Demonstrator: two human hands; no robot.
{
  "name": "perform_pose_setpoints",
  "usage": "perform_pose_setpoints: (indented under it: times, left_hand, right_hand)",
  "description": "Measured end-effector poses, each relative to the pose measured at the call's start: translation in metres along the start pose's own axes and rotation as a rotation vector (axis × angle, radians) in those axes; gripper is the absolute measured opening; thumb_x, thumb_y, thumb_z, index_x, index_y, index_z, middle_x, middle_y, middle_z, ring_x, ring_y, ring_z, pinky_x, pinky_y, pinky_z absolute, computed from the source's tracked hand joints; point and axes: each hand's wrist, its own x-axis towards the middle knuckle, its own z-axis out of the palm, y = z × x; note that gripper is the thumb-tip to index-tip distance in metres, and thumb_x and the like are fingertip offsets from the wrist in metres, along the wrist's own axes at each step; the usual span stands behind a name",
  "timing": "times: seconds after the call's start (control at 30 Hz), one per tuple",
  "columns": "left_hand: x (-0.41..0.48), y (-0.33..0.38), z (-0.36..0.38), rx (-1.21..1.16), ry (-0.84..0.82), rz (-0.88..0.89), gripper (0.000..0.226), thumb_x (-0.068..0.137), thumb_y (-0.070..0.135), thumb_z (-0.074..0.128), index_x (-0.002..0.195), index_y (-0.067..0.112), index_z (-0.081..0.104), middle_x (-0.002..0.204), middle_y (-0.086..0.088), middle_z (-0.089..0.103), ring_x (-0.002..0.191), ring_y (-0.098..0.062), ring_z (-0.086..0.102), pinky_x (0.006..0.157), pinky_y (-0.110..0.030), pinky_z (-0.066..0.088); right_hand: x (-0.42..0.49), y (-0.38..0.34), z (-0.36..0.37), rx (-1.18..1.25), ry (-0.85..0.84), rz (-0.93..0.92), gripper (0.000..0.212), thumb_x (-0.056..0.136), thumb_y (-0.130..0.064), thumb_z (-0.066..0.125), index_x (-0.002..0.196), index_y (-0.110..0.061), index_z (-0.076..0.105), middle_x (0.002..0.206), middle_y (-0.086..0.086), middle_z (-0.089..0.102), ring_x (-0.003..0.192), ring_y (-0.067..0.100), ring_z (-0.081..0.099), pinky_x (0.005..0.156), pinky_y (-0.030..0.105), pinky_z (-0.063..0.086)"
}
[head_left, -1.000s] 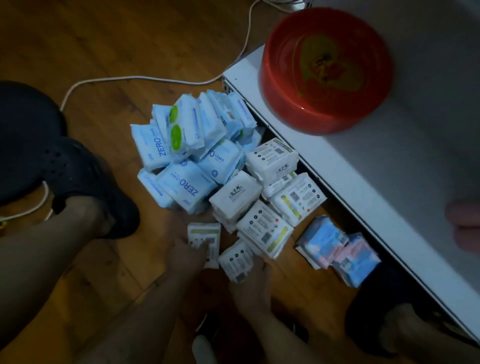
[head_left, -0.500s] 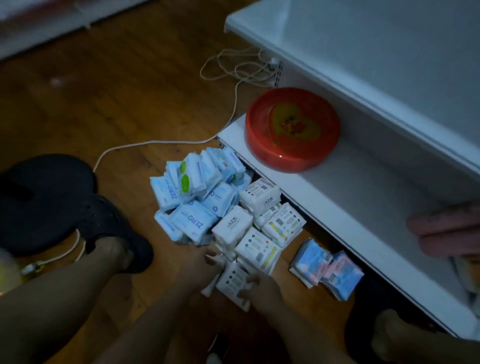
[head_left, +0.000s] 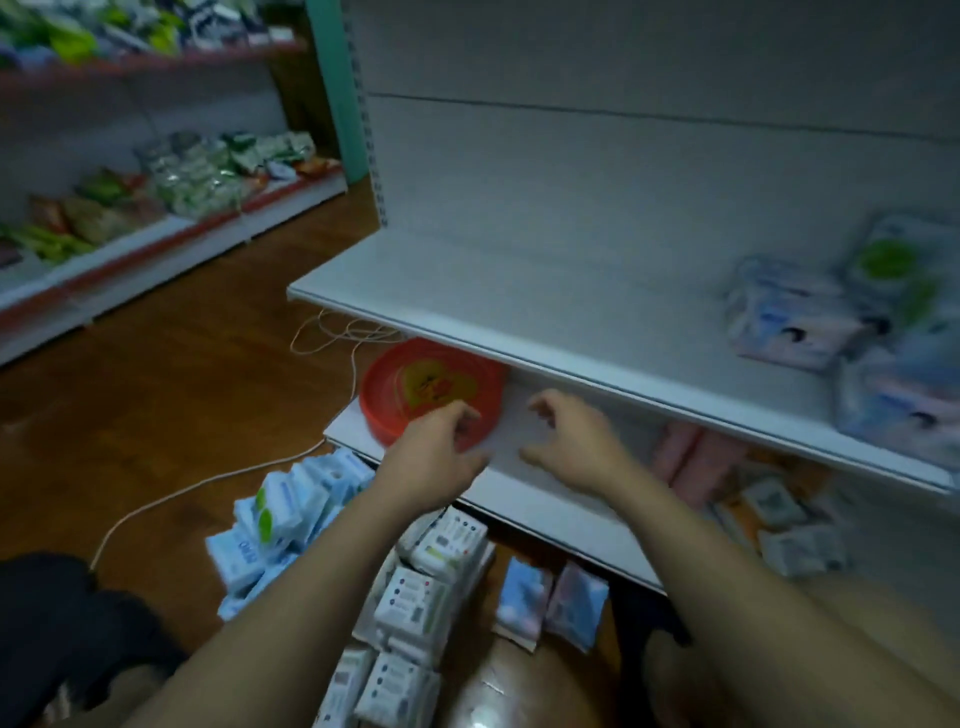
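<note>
Red basin (head_left: 415, 387) just beyond left hand (head_left: 434, 454)

The lower shelf (head_left: 545, 496) lies open between the red basin (head_left: 415, 387) on its left end and the pink packs (head_left: 693, 457) further right. The left hand (head_left: 436, 452) and right hand (head_left: 574, 439) fit side by side in that gap, the left one close to the basin's rim. The upper shelf (head_left: 519, 280) overhangs it, its front edge capping the way in from above, so the opening faces the front. Below the lower shelf's lip, white packs (head_left: 415, 608) and blue packs (head_left: 280, 525) crowd the floor. The upper shelf's left part is open; stacked packs (head_left: 795, 317) fill its right end.
</note>
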Motion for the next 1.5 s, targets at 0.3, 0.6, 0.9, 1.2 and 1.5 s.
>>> perform_pose_setpoints:
  times: [0.3,0.6,0.9,1.2,1.5]
  left_hand:
    - [0.034,0.105,0.005,0.203,0.034,0.183,0.049,0.083,0.036,0.07,0.128,0.027,0.051,0.124,0.004,0.06,0.112,-0.016,0.057,0.095,-0.037,0.048]
    - [0.095,0.219,0.068,0.303,-0.042,0.392,0.055,0.085,0.036,0.067,0.135,0.026,0.046,0.134,0.001,0.053,0.123,-0.017,0.049,0.099,-0.034,0.043]
    - [0.148,0.294,0.128,0.437,-0.055,0.561,0.072,0.082,0.033,0.07,0.145,0.02,0.038,0.146,-0.005,0.04,0.132,-0.026,0.038,0.106,-0.038,0.038]
    - [0.183,0.312,0.162,0.526,-0.149,0.547,0.091,0.086,0.042,0.064,0.154,0.028,0.006,0.162,0.002,0.009,0.148,-0.019,0.013,0.114,-0.041,0.027]
    - [0.199,0.312,0.17,0.773,0.023,0.54,0.078,0.077,0.058,0.064,0.14,0.023,0.035,0.139,-0.009,0.038,0.126,-0.03,0.035,0.1,-0.041,0.033]
  right_hand:
    - [-0.002,0.06,-0.095,-0.017,0.305,0.126,0.062,0.076,-0.027,0.072,0.133,-0.02,0.047,0.134,0.009,0.047,0.122,0.028,0.046,0.098,0.035,0.041]
    - [-0.04,0.137,-0.173,-0.091,0.551,0.271,0.05,0.083,-0.028,0.065,0.13,-0.023,0.048,0.13,0.005,0.047,0.122,0.027,0.043,0.092,0.035,0.04]
    - [-0.07,0.2,-0.206,0.034,1.077,0.496,0.045,0.068,-0.028,0.078,0.106,-0.009,0.062,0.107,0.016,0.057,0.107,0.037,0.048,0.089,0.042,0.04]
    - [-0.076,0.246,-0.216,-0.011,0.618,0.648,0.109,0.059,-0.068,0.075,0.145,-0.021,0.028,0.149,0.011,0.026,0.135,0.032,0.028,0.107,0.046,0.03]
    - [-0.07,0.257,-0.208,-0.085,0.364,0.549,0.106,0.059,-0.054,0.081,0.145,-0.031,0.025,0.131,0.004,0.031,0.12,0.026,0.043,0.097,0.036,0.045]
